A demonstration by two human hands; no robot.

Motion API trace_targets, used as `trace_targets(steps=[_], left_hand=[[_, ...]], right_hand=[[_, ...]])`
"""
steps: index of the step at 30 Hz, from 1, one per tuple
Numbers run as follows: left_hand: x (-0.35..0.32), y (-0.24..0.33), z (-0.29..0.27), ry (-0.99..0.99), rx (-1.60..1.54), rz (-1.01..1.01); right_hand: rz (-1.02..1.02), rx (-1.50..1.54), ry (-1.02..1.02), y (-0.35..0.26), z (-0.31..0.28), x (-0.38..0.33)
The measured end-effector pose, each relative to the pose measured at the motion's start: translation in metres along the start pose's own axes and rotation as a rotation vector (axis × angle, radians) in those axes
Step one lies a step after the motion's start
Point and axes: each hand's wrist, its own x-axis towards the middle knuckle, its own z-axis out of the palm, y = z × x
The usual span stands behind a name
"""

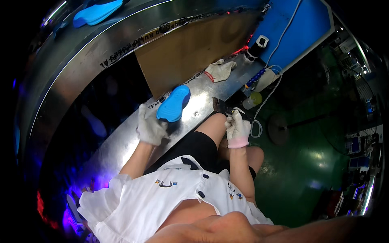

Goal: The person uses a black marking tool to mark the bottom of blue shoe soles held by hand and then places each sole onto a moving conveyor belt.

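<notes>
Now left hand (150, 128) grips blue sole (174, 103), long axis slanting up-right.

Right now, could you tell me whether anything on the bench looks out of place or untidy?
Mostly tidy. One spare glove lies crumpled on the metal bench near the brown board, and a white cord trails loosely off the bench edge. The left hand holds the blue sole; nothing looks spilled or damaged.

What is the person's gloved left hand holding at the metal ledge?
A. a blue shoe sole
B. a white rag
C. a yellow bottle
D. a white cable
A: the left hand grips the lower end of the blue shoe sole, which rests on the metal ledge.
</notes>
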Motion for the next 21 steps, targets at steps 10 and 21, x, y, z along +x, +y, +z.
trace_targets(steps=[10, 21], left_hand=[[0.033, -0.049, 0.015, 0.104, -0.229, -0.348], [0.003, -0.042, 0.058, -0.197, -0.092, -0.078]], right_hand=[[-0.053, -0.68, -0.153, 0.017, 0.009, 0.022], [-0.522, -0.912, -0.483, -0.01, 0.065, -0.043]])
